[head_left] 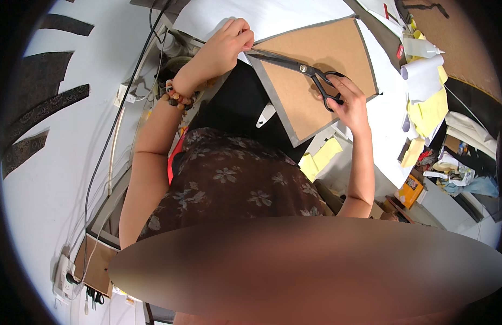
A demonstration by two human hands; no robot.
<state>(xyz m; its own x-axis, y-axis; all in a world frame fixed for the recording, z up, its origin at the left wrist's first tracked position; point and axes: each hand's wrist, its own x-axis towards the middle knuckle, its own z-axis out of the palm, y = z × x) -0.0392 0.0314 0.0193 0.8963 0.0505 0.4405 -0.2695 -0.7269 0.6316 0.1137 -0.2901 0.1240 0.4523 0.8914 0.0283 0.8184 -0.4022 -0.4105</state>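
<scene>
So here's what I'm looking at: the right hand [349, 103] has its fingers through the black handles of a big pair of scissors [299, 67], closed tight around them, with the blades lying across the upper left edge of a brown board [316, 70] that has a grey border. The left hand [229, 40] is pinched shut on that same board's top corner edge, right by the scissor tips, and it's got a beaded bracelet [177, 97] on the wrist. The board sits tilted on a white table [294, 16], partly over a black sheet [234, 105]. Container-wise, there's a white squeeze bottle [421, 47] lying on its side at upper right, can't tell what's in it, next to a roll of white paper [424, 73]. Lower right there's an orange box [410, 189], contents hidden. Yellow paper scraps [321, 157] are scattered just below the board, and a power strip [64, 271] sits at lower left.
</scene>
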